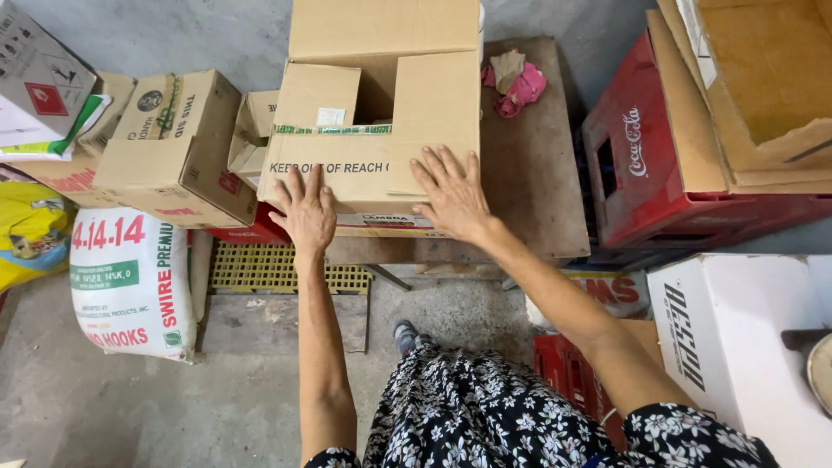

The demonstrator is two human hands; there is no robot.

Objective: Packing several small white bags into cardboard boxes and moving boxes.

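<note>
Item one: my left hand (305,211), fingers spread, palm flat against the front face of the open cardboard box (373,130). Nothing is clasped; the hand only presses on the board, near the box's lower left corner.

Item two: my right hand (451,195), likewise spread and flat, laid on the folded-down right front flap of the same box. Fingers apart, gripping nothing.

Item three: the open cardboard box itself. It sits on a worn wooden board (537,173) straight ahead of me, its top flaps turned up and out, strips of green-printed tape along the front edge. I cannot tell what is inside.

Item four: a bundle of pink and beige cloth (513,82), lying on the board just right of the box's rear corner.

Item five: a smaller closed carton (178,147), tilted, to the left of the box, with another small open carton (251,130) wedged between them.

Item six: a white printed sack (130,277), standing on the concrete floor at lower left, below the tilted carton.

Item seven: a yellow plastic grid (269,269), lying flat beneath the front of the board, directly below my left wrist.

Item eight: a red bottle crate (667,173), to the right of the board, with an open brown carton (763,78) resting on it.

Item nine: a white carton (728,338), at right, near my right forearm.

Item ten: my dark floral dress (485,407), bottom centre.
</note>
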